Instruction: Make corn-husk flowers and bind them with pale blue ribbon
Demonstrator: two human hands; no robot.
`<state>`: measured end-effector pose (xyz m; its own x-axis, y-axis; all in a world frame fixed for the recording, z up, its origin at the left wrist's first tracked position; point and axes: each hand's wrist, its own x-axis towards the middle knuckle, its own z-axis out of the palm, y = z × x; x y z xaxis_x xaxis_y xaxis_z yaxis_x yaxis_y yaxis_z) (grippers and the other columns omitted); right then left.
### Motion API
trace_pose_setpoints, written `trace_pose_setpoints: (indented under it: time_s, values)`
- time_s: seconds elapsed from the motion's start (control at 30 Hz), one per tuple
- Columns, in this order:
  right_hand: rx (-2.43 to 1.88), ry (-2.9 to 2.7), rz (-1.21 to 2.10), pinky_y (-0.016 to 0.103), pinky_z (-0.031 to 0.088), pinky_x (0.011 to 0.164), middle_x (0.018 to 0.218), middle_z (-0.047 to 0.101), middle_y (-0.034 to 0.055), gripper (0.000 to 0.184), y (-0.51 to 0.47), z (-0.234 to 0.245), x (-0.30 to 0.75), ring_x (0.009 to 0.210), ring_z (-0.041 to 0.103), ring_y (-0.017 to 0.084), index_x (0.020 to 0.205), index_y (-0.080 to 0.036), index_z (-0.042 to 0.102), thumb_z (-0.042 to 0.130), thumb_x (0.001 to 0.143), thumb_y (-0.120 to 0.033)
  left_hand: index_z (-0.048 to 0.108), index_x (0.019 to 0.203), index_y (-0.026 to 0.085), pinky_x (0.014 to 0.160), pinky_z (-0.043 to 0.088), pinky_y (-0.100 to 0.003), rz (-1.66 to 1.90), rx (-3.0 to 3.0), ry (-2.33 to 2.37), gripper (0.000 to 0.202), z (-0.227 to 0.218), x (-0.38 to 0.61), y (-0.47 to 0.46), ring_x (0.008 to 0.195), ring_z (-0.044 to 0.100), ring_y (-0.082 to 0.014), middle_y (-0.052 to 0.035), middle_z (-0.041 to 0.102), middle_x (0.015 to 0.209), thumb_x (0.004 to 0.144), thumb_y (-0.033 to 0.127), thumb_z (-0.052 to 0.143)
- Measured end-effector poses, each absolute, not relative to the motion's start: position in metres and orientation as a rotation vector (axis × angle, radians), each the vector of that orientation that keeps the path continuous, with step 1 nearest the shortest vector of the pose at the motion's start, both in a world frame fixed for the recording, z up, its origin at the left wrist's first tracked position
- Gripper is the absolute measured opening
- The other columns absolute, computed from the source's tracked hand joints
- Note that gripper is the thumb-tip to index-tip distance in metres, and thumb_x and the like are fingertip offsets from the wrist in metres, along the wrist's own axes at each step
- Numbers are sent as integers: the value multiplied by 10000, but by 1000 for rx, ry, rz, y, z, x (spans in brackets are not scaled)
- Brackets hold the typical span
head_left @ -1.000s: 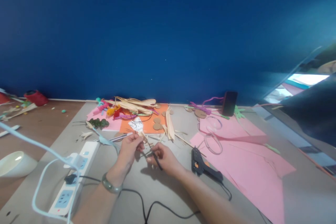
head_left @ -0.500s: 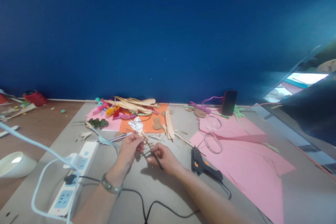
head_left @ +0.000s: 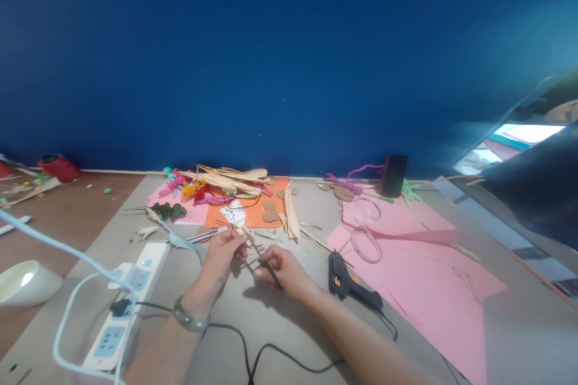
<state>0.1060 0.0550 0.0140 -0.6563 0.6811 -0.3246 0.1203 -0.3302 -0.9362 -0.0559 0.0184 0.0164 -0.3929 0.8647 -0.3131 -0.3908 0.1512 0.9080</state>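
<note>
My left hand [head_left: 227, 251], a bangle on its wrist, is closed in a pinch around a small pale piece [head_left: 242, 231] that looks like husk. A thin dark strip [head_left: 258, 251] runs from this piece down to my right hand [head_left: 284, 271], whose fingers are closed on it. The strip's lower end sticks out below the right fingers. Its exact kind is too blurred to tell. Just beyond the hands, a white patterned card [head_left: 233, 213] lies on orange paper [head_left: 257, 216]. Dried husks [head_left: 232, 180] are piled behind it.
A black glue gun [head_left: 350, 283] lies right of my hands, beside pink paper sheets [head_left: 433, 283]. At left are a white power strip [head_left: 105, 340] with cables and a white bowl [head_left: 29, 283]. A phone [head_left: 394, 175] leans near the blue partition [head_left: 289, 72]. Part of a person [head_left: 537, 186] shows at far right.
My right hand has shifted very slightly to the right, with the dark strip's lower end. My left hand stays nearly still, pinching the pale piece.
</note>
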Motion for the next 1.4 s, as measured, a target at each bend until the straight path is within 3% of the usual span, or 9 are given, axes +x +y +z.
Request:
trace_pose_setpoints:
  time_s: [0.73,0.87,1.07,1.4]
  values:
    - [-1137,-1704,1835,185,219,347,374,446,-109,432,57,11,110,317,347,54,649,-204,451,823,557,-404,564,542,133,378,388,-168,1425,482,1341,246,9,-59,19,370,511,-73,-25,628,486,580,282,756]
    - [-1157,-1689,1830,180,251,347,405,482,-98,460,58,10,109,326,367,52,679,-200,440,816,560,-435,576,534,130,399,401,-167,1419,496,1336,252,10,-59,19,387,524,-81,-17,602,445,579,287,767]
    - [-1017,-1596,1986,174,295,380,463,495,-111,566,58,9,109,378,402,50,772,-199,425,839,500,-472,658,598,107,495,483,-185,1492,486,1317,251,15,-64,19,492,594,-101,-43,656,554,566,325,779]
    - [-981,-1607,2017,187,307,403,475,497,-104,580,58,9,110,398,437,62,780,-201,411,830,514,-502,660,635,101,455,475,-178,1524,473,1298,284,19,-67,18,454,573,-82,-48,679,601,560,340,794]
